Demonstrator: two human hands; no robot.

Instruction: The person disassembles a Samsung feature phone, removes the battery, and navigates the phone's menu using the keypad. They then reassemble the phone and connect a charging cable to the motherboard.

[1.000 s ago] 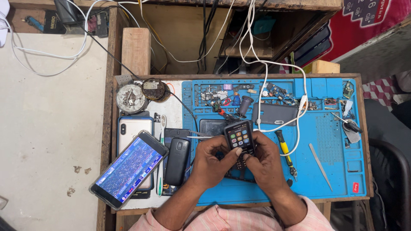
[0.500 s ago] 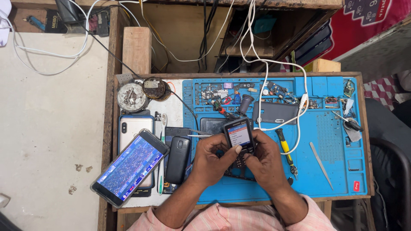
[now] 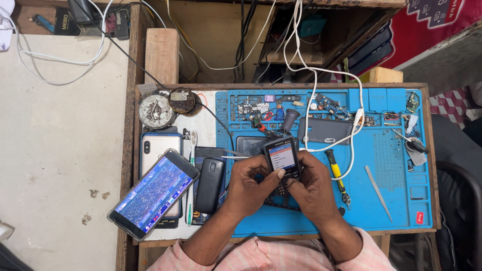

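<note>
Keypad phone (image 3: pixel 282 159) — small, dark, screen lit, upright between both hands

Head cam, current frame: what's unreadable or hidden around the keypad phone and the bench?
- Keypad phone, head view: keypad and lower body hidden by left hand and right hand.
- Its lit screen: menu lines too small to make out.
- Small parts along the blue mat top: too small to identify.
- White cable: far end cut off by the top edge.
</note>
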